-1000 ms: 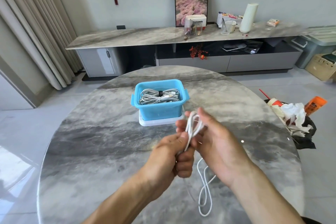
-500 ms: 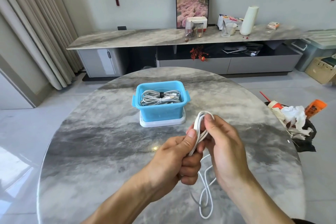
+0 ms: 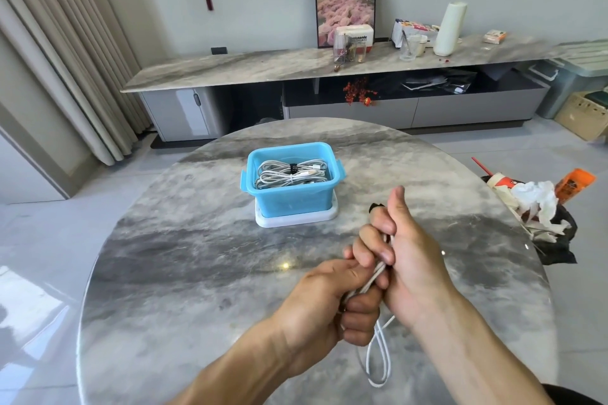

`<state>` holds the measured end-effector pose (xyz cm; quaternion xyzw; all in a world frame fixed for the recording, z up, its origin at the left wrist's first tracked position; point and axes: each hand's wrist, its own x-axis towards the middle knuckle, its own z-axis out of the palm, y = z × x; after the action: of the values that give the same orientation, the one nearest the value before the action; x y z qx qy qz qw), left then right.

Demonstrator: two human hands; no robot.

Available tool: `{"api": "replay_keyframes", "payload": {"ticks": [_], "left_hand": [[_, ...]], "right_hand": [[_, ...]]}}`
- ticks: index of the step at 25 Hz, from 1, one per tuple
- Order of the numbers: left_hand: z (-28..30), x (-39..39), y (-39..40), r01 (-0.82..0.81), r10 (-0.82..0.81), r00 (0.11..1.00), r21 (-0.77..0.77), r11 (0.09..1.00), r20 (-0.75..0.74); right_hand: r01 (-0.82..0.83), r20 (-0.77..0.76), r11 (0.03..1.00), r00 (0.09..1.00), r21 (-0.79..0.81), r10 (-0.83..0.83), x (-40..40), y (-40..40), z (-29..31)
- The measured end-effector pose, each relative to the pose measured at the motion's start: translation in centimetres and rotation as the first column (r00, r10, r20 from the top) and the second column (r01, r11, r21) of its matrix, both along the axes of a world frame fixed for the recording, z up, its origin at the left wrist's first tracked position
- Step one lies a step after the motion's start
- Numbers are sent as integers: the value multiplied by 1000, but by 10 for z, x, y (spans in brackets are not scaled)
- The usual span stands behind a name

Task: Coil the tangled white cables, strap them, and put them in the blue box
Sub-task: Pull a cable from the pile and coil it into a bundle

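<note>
Over the near part of the round marble table point(image 3: 184, 273), both my hands hold one folded white cable point(image 3: 378, 362). My left hand point(image 3: 329, 302) grips the bundle from below. My right hand point(image 3: 398, 253) wraps its fingers round the upper part, thumb raised, with a small black strap end point(image 3: 376, 206) sticking out above the fingers. A loop of the cable hangs below the hands. The blue box point(image 3: 289, 200) stands on its white lid point(image 3: 296, 219) beyond the hands. Inside it lie coiled white cables point(image 3: 289, 173) with a black strap round them.
A heap of rubbish with white tissue and an orange packet point(image 3: 539, 207) lies on the floor off the table's right edge. Behind the table runs a long marble sideboard point(image 3: 263, 66) with a framed picture, boxes and a white roll.
The cable's top loop, visible above my fingers before, is now closed inside my right hand. My right thumb has lifted and a black strap end shows. The hands have shifted slightly.
</note>
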<state>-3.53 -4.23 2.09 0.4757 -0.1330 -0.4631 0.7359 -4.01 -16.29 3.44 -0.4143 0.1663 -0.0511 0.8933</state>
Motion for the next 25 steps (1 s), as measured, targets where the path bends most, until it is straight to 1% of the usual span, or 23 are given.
{"api": "replay_keyframes", "payload": {"ticks": [2,4,5,6,7,9,10,11,12,13,14,15,16,17,18,19,20,21,22,23,24,25], "left_hand": [[1,3,0,15,-17,999,-39,999,-39],[2,7,-1,32,-37,996,-53,998,-83],[3,8,-1,35,-37,996,-27,999,-84],[3,8,-2,33,-32,998,21,999,-54],[2,8,-4,17,-18,1000,83,996,14],[-3,5,-7,-73,29,973,186,980,229],[-4,5,-7,-149,76,939,199,969,336],[-5,6,-6,-232,141,900,179,956,413],[-3,9,-2,-317,230,867,134,939,443],[1,14,5,-403,337,848,85,911,409],[6,22,13,-484,442,833,50,874,333],[12,30,20,-549,526,813,25,836,249],[19,39,27,-597,589,789,-7,802,173],[24,46,34,-639,638,761,-38,769,115],[29,52,40,-672,672,733,-45,740,107],[29,57,45,-707,700,695,-17,707,165],[27,60,49,-738,700,651,28,674,292],[23,62,51,-762,644,592,77,642,485],[19,61,51,-774,507,507,109,624,697],[14,57,49,-769,324,402,123,628,856],[11,51,44,-743,144,306,141,654,941],[8,44,37,-706,-1,232,169,688,973]], "right_hand": [[39,-16,999,999,-24,-39,2,-2,3],[69,-40,998,997,-15,-69,3,-2,3],[80,-49,997,996,-12,-81,4,-2,2],[94,-55,995,994,-14,-95,5,-2,1],[110,-54,994,992,-14,-111,6,-3,-1],[120,-4,993,993,-1,-120,9,-6,-5],[75,47,997,996,11,-76,9,-6,-7],[-23,101,999,995,24,20,9,-4,-9],[-161,138,987,978,2,159,8,1,-12],[-308,134,946,938,-99,320,6,6,-17],[-440,66,855,878,-275,473,3,10,-21],[-547,-41,709,804,-445,594,0,14,-24],[-614,-142,555,732,-562,666,-3,14,-24],[-643,-213,460,694,-612,688,-3,10,-21],[-641,-257,421,697,-642,670,-5,1,-16],[-615,-277,416,727,-670,629,-6,-12,-10],[-575,-267,440,767,-690,583,-8,-25,-2],[-528,-216,514,809,-676,547,-10,-38,6],[-480,-131,621,843,-620,522,-13,-49,11],[-427,-28,725,870,-541,492,-15,-56,15],[-369,65,801,891,-470,449,-16,-58,18],[-323,118,848,907,-420,404,-15,-58,18]]}}
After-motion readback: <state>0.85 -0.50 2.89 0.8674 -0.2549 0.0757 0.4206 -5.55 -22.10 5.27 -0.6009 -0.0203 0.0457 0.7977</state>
